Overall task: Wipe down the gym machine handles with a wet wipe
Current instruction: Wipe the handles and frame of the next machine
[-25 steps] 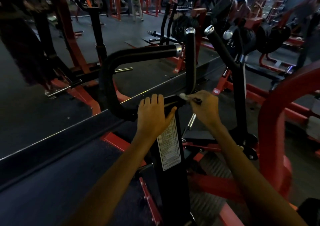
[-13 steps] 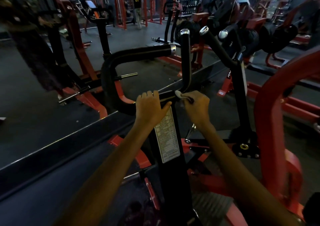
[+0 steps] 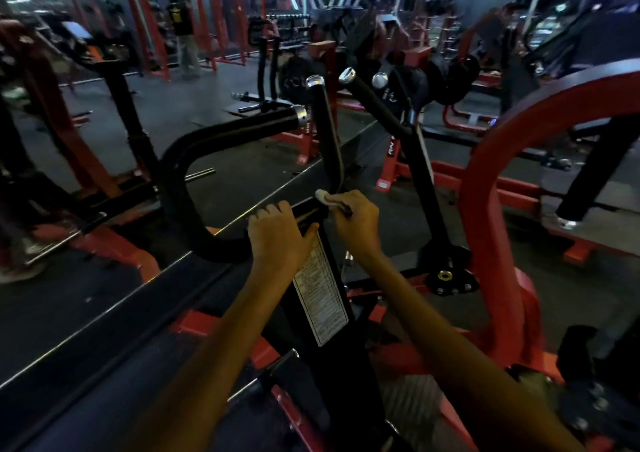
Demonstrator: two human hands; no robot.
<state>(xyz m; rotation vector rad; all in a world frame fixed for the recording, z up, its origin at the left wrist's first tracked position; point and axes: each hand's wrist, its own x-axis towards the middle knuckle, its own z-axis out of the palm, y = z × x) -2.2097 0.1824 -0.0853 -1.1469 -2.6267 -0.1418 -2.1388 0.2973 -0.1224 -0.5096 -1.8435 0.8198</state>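
- The person's right hand is curled round a small white wet wipe, pinching it against the foot of the upright black handle — right where that handle meets the top of the machine's black centre post.
- A bit of the wipe pokes out to the left of the fingers; the rest is tucked in the hand.
- The left hand sits on the top of the post just beside the right one, fingers bent over the far edge and thumb stretched toward the white instruction label. It looks like a steadying grasp on the post.
- To the left, the curved black handle loops up and across, ending in a chrome cap. No hand is on it.
- A second black bar with a chrome end leans away to the right of the upright handle, apart from both hands.
- A thick red frame arch rises at the right — well clear of the wipe.
- Farther back the gym floor holds more red and black machines, all blurred, and a standing person in a dark top near the racks.
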